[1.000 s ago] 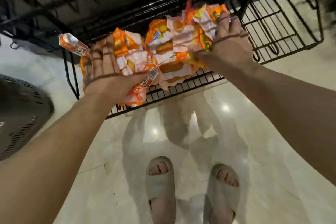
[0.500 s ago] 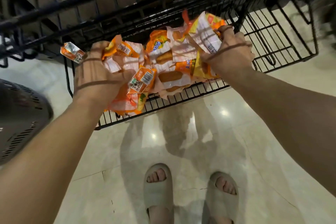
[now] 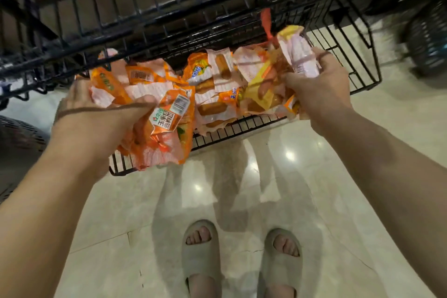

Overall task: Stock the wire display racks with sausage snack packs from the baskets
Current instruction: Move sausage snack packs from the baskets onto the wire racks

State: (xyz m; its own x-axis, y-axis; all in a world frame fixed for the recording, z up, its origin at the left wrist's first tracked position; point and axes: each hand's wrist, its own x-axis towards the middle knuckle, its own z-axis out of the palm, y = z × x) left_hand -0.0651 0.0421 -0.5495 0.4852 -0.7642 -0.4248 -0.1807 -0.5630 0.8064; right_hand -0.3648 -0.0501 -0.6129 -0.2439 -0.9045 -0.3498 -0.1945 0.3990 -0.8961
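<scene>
**Head view: both hands on a load of packs at the low rack shelf**

Step, as I read it: setting a bunch of sausage snack packs (image 3: 212,89) onto the wire rack shelf (image 3: 348,60).
- The left hand (image 3: 104,116) grips the orange packs at the near-left end, with the thumb laid over the top. Several of these packs hang out over the front rail (image 3: 244,126).
- The right hand (image 3: 321,87) has its fingers curled round a pink-white pack (image 3: 302,55) and the yellow ones under it, at the right end.
- The middle of the pile rests on the shelf wires.

Next move, my guess: push the overhanging left cluster back behind the rail, then let go with both hands and spread the pile toward the bare right side. Film packs slide, so anything left on the rail will likely drop to the tiled floor (image 3: 362,176).

Hard to tell:
- The undersides of both hands are hidden by packs, so I can't count the packs held.
- The upper rack tiers are cut off.
- A dark perforated basket (image 3: 17,143) is clipped at the left edge, contents not visible.
- A dark blurred object (image 3: 428,38) sits at top right, possibly another basket.
- Most of the pack print is unreadable.
</scene>
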